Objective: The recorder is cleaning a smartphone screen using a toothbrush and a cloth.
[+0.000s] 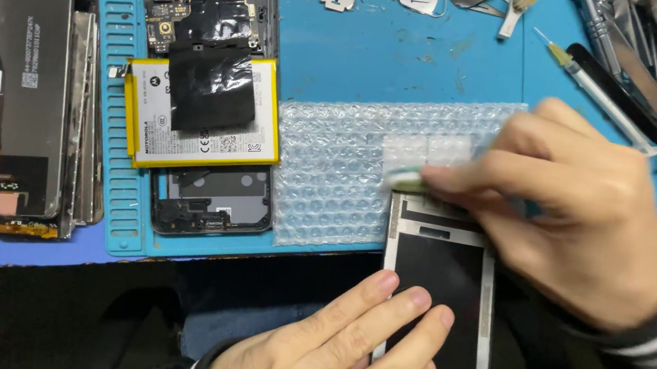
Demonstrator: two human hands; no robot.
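Now left hand (340, 351) steadies screen panel (439, 309); right hand (570, 212) pinches bubble-wrap strip (425, 159) above it

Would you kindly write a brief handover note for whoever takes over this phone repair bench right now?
Left hand: fingers flat on the dark rectangular screen panel with a silver metal frame, steadying it at the bench edge.
Right hand: pinching a small white and green wad against the panel's top edge; what it is cannot be told.
Clear bubble wrap sheet lies on the blue work mat, just above the panel.
Opened black phone body with a yellow-edged battery sits on the mat's left.
Done: phone is open, panel is out.
Left: panel's top edge is in hand; phone unassembled.
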